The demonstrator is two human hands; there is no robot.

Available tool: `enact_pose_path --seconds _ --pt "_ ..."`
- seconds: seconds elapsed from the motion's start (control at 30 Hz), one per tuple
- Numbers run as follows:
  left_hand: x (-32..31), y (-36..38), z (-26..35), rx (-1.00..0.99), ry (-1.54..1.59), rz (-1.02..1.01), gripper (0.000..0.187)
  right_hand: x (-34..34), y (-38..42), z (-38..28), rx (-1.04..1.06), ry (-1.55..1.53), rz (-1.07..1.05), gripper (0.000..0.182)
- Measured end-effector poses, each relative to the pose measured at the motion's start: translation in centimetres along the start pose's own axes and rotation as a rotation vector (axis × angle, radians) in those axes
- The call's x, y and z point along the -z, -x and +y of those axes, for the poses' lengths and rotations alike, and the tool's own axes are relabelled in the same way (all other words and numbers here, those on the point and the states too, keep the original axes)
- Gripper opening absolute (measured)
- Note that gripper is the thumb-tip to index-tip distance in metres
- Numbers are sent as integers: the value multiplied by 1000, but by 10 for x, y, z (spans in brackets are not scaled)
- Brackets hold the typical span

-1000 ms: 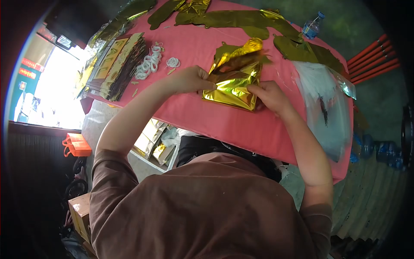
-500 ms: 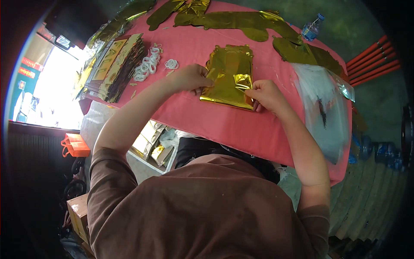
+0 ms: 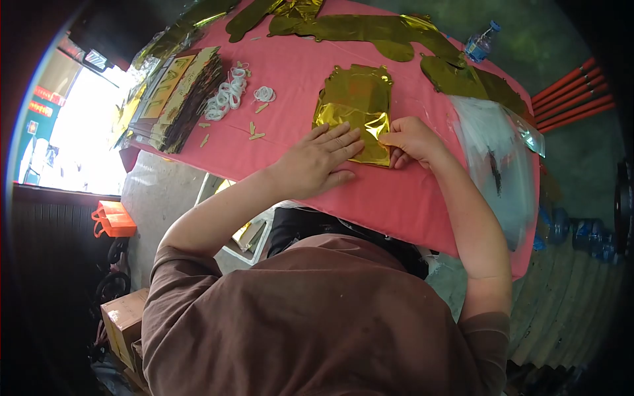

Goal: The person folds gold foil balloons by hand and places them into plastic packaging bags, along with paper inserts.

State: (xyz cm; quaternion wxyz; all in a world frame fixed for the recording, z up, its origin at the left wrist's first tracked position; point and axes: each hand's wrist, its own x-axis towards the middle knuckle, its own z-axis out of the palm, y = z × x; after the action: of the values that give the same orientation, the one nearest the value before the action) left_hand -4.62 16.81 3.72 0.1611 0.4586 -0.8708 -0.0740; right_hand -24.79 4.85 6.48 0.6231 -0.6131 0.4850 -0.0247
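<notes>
A folded gold foil balloon (image 3: 356,92) lies on the pink tablecloth (image 3: 277,79) in front of me, shiny and creased near its lower edge. My left hand (image 3: 318,158) rests flat with its fingers stretched out over the foil's lower left corner. At the lower right edge, my right hand (image 3: 416,144) pinches the foil between thumb and fingers. Left of the foil lie coils of white cord (image 3: 264,94) and several small pale strips (image 3: 256,136).
A stack of printed packs (image 3: 172,99) sits at the table's left. More flat gold foil balloons (image 3: 356,29) stretch along the far side. Clear plastic bags (image 3: 502,178) cover the right end, with a water bottle (image 3: 480,43) behind. A white crate (image 3: 254,251) stands below the table's front edge.
My left hand has let go of the foil's left edge, moved down and right, and now lies flat on its lower corner. My right hand stays at the right edge.
</notes>
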Motion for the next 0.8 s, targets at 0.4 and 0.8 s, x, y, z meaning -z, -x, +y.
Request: enact_pose_path --seconds 0.4,0.8 --pt "-3 0 0 16 -11 12 54 -41 18 13 909 959 606 36" --pt "-2 1 -1 24 47 17 55 -42 -5 37 670 1099 441 59"
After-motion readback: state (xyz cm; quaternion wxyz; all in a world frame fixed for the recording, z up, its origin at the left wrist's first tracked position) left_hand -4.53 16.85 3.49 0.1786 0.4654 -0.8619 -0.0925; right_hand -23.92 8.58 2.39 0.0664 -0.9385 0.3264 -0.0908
